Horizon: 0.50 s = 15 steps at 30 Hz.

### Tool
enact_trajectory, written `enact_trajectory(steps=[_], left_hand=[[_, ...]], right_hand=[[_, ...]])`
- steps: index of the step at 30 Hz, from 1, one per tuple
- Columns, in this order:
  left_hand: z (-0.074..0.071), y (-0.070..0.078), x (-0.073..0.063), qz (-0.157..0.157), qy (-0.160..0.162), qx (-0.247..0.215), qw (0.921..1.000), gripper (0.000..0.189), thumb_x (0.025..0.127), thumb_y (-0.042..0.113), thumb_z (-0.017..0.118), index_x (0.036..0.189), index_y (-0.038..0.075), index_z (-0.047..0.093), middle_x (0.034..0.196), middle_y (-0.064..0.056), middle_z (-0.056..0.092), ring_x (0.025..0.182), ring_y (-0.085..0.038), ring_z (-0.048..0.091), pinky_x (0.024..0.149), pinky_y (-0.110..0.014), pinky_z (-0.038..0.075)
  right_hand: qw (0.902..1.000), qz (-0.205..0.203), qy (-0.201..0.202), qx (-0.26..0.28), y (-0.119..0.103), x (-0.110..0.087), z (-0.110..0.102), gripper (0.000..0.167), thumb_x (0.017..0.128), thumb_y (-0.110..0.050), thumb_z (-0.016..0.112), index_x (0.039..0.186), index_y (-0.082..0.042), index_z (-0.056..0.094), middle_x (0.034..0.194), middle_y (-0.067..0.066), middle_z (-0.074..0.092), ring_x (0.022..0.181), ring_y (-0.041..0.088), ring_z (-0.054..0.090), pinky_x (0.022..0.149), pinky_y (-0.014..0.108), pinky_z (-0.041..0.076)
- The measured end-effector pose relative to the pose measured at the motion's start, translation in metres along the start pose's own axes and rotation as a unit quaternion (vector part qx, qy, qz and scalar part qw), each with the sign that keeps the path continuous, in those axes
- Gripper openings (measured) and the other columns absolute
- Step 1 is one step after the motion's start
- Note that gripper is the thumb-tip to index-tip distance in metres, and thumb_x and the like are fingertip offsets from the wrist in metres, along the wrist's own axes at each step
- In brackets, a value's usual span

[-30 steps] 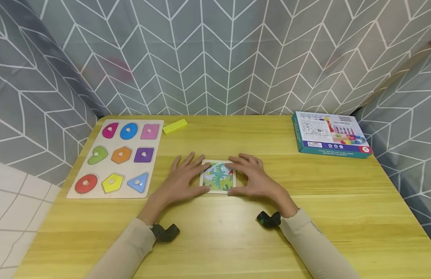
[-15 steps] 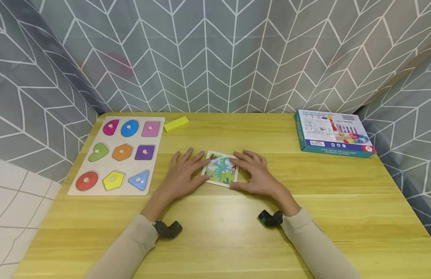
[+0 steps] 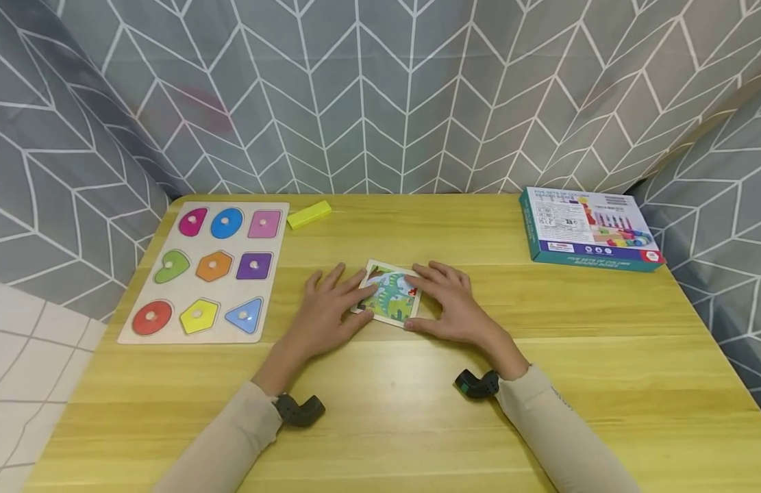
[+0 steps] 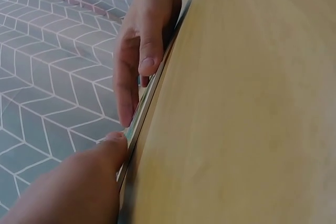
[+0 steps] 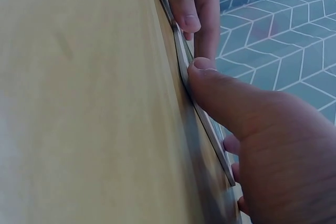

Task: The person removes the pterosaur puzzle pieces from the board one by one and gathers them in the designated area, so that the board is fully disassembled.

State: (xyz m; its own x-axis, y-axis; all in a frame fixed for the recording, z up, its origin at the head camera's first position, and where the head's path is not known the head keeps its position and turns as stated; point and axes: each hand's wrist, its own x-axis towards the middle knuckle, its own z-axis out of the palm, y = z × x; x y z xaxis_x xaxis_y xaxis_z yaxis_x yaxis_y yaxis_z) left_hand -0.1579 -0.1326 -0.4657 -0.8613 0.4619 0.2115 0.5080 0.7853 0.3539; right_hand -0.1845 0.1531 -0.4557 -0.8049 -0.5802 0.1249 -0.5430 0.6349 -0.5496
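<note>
Yellow wood-grain surface (image 3: 386,424), head view: bears the dinosaur tile (image 3: 389,301) near its middle, between both hands, set slightly askew.
Tile handling: for squaring or steadying it, best (my judgement) to use light, even contact at the rim, thumbs working opposite index fingers, tile kept flat; lopsided pressure could skid it or tip a corner.
Left hand (image 3: 325,311): fingers spread, fairly straight; index tip over the picture's left side, thumb at the near-left edge. Touching, no wrapped grip.
Right hand (image 3: 448,301): likewise spread; index tip over the picture's right side, thumb at the near-right corner. Touching, not clasping.
Shape board (image 3: 232,291): well left of the tile, nine knobbed shapes seated; yellow block (image 3: 309,215) just beside its far right corner. Carton (image 3: 590,229) far right.
Tile rim, left wrist view: nearly edge-on; left thumb rests at it, right hand farther along. Left fingers mostly hidden.
Tile rim, right wrist view: thin edge above a dark shadow; flat or slightly lifted, cannot tell. Right thumb against it, some fingertips showing past the edge.
</note>
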Motion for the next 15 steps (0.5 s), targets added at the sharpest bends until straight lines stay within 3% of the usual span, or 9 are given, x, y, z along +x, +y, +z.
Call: enact_trajectory(steps=[6,15], left_hand=[[0.0010,0.0033,-0.0007,-0.005,-0.026,0.007,0.9996,0.055,0.101,0.055,0.051,0.152,0.036,0.047,0.167,0.001,0.033,0.156,-0.043,0.021,0.119,-0.069,0.011],[0.0031,0.0060,-0.0018,-0.007,-0.028,0.002,0.9996,0.049,0.104,0.047,0.049,0.152,0.037,0.048,0.168,0.002,0.032,0.157,-0.042,0.019,0.120,-0.068,0.009]], right_hand=[[0.9998,0.001,0.017,0.008,0.0007,0.0006,0.0008,0.072,0.085,-0.045,0.080,0.147,-0.017,0.056,0.159,0.010,0.045,0.151,0.037,0.028,0.117,0.062,0.015],[0.9954,-0.003,0.091,0.031,0.0015,0.0053,0.0030,0.030,0.092,-0.028,0.076,0.118,-0.012,0.074,0.131,0.010,0.066,0.123,0.030,0.047,0.103,0.055,0.027]])
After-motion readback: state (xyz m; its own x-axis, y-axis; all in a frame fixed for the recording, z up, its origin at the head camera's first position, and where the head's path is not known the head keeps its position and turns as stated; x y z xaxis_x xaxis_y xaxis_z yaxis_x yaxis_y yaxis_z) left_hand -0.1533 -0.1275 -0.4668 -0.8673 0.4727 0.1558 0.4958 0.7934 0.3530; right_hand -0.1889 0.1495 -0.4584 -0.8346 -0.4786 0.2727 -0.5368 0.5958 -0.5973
